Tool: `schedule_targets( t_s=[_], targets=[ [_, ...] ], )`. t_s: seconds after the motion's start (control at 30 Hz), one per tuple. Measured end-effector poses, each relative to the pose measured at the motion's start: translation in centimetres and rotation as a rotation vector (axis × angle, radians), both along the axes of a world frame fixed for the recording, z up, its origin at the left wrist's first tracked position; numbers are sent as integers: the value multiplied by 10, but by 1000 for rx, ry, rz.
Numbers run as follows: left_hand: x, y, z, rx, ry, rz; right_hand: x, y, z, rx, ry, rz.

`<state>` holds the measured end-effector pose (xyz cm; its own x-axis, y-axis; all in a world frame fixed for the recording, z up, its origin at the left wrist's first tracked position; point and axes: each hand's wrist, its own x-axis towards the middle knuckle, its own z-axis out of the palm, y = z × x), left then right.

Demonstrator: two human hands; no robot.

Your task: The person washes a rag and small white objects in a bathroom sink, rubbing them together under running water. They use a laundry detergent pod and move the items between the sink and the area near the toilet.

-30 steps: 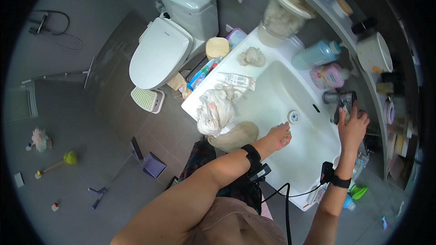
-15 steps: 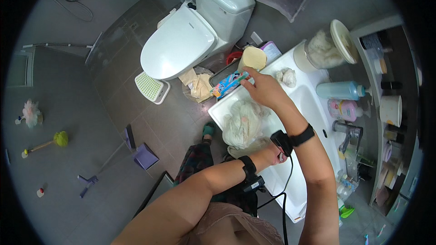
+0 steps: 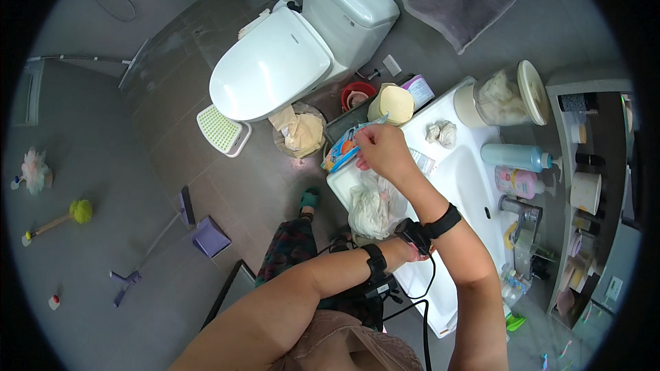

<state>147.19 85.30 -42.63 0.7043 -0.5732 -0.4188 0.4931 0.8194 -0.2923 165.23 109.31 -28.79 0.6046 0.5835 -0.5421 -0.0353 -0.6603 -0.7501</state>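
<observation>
My right hand [image 3: 385,151] is closed at the upper edge of a blue plastic packet [image 3: 342,148] with orange patches, which lies at the washbasin's far left corner. Just below that hand, a crumpled white plastic bag [image 3: 370,211] rests on the rim of the white washbasin [image 3: 450,233]. My left hand [image 3: 414,251] is over the basin's near side, beside the bag. The black device on my right wrist and the right forearm cover most of its fingers, so what it holds cannot be made out.
A crumpled white wad [image 3: 442,134], a lidded clear jar [image 3: 498,96], a blue pump bottle [image 3: 512,156] and a pink one [image 3: 515,182] stand along the basin. A tap [image 3: 520,207] is at the right. A toilet [image 3: 271,62], waste bin [image 3: 300,130] and low stool [image 3: 223,130] stand beyond.
My right hand has drawn slightly nearer and its fingers have closed at the packet. The packet's top edge now stands up. The view has shifted a little.
</observation>
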Motion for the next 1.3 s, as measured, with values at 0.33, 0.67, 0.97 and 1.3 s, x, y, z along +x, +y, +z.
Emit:
schedule_targets(
  t_s=[0.33,0.67,0.97,1.3],
  targets=[
    [-27,-7,40,172,-435,70,-32,-67,207,132,-589,-45],
    [36,-83,126,-219,-55,26,-54,-412,324,210,-1011,25],
    [45,-375,58,-83,-289,-82,-63,-836,165,535,-459,-700],
    [33,-671,31,159,-218,-124,-183,-1065,3,418,-177,-1329]
  ],
)
